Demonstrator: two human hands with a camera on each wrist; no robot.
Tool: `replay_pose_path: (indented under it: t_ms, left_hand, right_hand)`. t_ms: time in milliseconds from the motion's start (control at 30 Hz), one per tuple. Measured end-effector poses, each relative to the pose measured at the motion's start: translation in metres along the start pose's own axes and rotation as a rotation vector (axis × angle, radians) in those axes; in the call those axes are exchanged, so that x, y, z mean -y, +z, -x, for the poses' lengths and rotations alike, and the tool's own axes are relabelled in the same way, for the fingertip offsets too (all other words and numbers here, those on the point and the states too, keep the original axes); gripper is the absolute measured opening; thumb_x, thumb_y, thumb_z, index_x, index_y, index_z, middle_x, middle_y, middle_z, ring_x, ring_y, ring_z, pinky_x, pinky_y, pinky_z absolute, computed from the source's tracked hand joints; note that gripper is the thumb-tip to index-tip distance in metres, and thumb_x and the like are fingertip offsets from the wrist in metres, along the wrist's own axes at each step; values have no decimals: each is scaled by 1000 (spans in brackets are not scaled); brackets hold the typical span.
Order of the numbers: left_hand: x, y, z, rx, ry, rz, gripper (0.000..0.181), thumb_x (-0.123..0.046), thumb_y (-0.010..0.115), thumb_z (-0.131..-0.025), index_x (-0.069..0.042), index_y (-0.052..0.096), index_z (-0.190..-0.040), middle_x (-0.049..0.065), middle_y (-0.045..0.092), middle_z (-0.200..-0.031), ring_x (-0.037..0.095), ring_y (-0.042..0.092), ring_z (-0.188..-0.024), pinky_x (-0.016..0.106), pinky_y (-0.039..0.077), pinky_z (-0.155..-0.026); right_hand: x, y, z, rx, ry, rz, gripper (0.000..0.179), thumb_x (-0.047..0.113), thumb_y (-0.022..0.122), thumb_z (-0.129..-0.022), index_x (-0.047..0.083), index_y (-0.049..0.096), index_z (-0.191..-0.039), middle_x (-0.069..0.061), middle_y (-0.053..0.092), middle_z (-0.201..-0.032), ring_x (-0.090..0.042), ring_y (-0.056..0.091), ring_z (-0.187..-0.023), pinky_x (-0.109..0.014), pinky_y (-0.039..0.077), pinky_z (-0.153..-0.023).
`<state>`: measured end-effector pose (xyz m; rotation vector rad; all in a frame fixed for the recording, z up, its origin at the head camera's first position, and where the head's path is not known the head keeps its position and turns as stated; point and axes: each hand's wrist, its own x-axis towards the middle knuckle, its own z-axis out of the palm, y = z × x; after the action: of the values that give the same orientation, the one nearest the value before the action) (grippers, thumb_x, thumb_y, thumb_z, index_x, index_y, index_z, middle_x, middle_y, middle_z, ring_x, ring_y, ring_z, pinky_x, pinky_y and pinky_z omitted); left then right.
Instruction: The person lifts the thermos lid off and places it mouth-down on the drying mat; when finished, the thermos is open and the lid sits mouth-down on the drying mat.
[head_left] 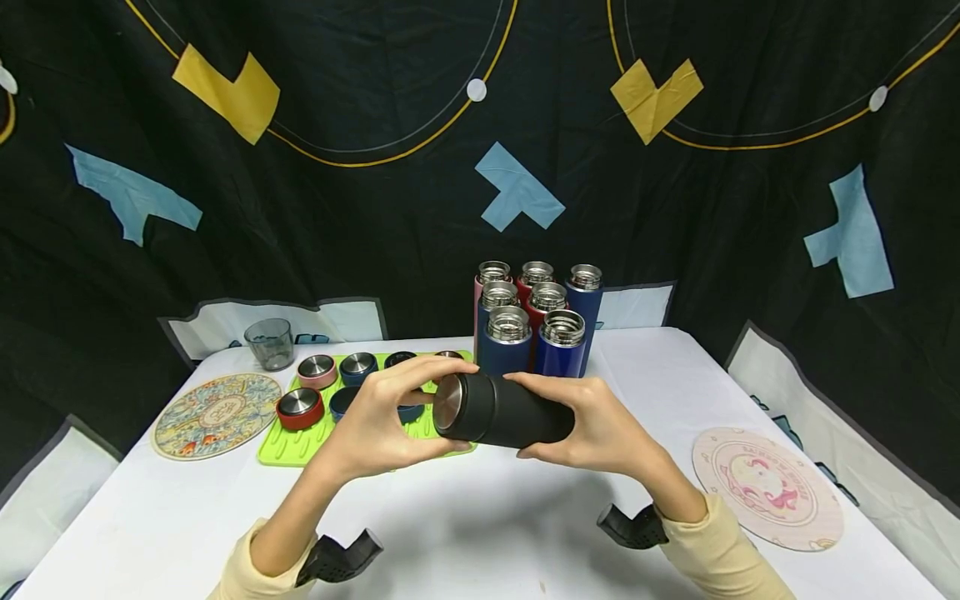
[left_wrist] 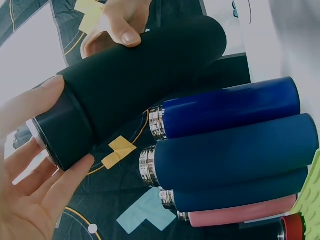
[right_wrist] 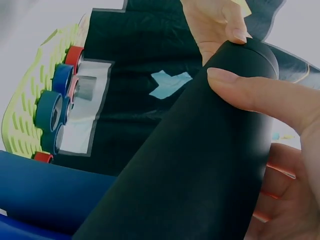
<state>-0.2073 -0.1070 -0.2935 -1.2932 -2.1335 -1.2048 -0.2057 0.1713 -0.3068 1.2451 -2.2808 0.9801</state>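
Observation:
A black thermos bottle [head_left: 528, 414] is held in the air above the table, tilted almost onto its side. Its black lid [head_left: 467, 406], with a metal disc on top, points left and sits on the bottle; a thin seam shows between them. My left hand [head_left: 390, 410] grips the lid, thumb on one side and fingers on the other. The body is gripped by my right hand [head_left: 588, 418]. In the left wrist view, the right hand [left_wrist: 120, 22] is on the bottle's far side. Behind stand several lidless thermos bottles [head_left: 504, 350] in blue, red and pink, their metal necks showing.
A green mat [head_left: 288, 447] at the left bears several removed lids, including a red lid [head_left: 300, 408] and a pink lid [head_left: 317, 372]. Near it are a clear glass [head_left: 272, 343] and a patterned round mat [head_left: 217, 417]. A pink round mat [head_left: 765, 487] lies at the right edge.

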Motion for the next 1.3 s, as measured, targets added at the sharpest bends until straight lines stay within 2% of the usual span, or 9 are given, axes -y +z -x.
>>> replay_pose_path:
  t_ms: [233,400,467,533,633,833,933,1067,1300]
  left_hand:
    - [1,5,0,-57,-21,9,71,-18,92,-63,-12,62,-127,4,62,-123,19,60,-107,28,56,-77]
    - [2,10,0,-96,-155,-6,70,-27,91,-66,-11,61,-127,2,65,-116,15,65,-94,25,57,-72]
    - [2,11,0,-83,-209,-5,69,-31,89,-68,-12,60,-127,1,65,-116,15,65,-92,25,57,-73]
    - [4,11,0,-59,-233,-10,69,-32,89,-68,-14,58,-128,0,64,-115,14,64,-93,25,57,-76]
    - [6,11,1,-18,-205,-16,71,-30,89,-68,-19,56,-130,-3,61,-118,13,60,-100,26,56,-80]
    - [8,10,0,55,-36,1,71,-17,89,-68,-20,58,-132,-2,55,-134,18,54,-119,33,55,-85]
    - [8,10,-1,56,8,5,68,-14,89,-68,-18,60,-130,-1,55,-134,20,53,-120,34,56,-83]
    - [7,10,-2,24,-6,34,67,-13,90,-66,-16,62,-127,1,58,-129,21,56,-117,31,56,-80]
    - [-2,10,-3,-41,-141,70,65,-19,90,-67,-19,63,-126,-2,61,-124,18,60,-109,29,57,-77]
  right_hand:
    - [1,0,0,-30,-33,65,76,16,91,-64,12,58,-133,-2,65,-120,-14,64,-98,-32,56,-79]
    - [4,2,0,-69,-62,233,75,19,90,-65,10,58,-131,-6,64,-123,-18,63,-109,-35,55,-82]
    - [4,2,1,-74,-59,286,75,22,90,-65,10,58,-131,-6,63,-124,-18,62,-111,-36,55,-83]
    - [3,1,1,-66,-46,306,75,24,90,-65,11,59,-131,-6,64,-124,-18,61,-112,-36,55,-83]
    - [3,-2,2,-27,-15,270,76,24,91,-64,12,59,-132,-4,64,-123,-17,62,-109,-35,55,-82]
    - [1,-14,3,78,90,119,79,24,93,-62,15,59,-132,1,65,-121,-10,63,-95,-30,56,-77]
    - [1,-18,3,98,100,108,79,26,92,-63,17,59,-133,2,64,-122,-9,63,-93,-29,55,-76]
    - [2,-18,2,89,76,127,78,25,92,-63,16,59,-133,1,64,-122,-10,63,-95,-30,55,-77]
    - [2,-11,2,21,-12,250,80,23,93,-61,11,58,-133,-3,65,-123,-17,64,-104,-36,55,-81]
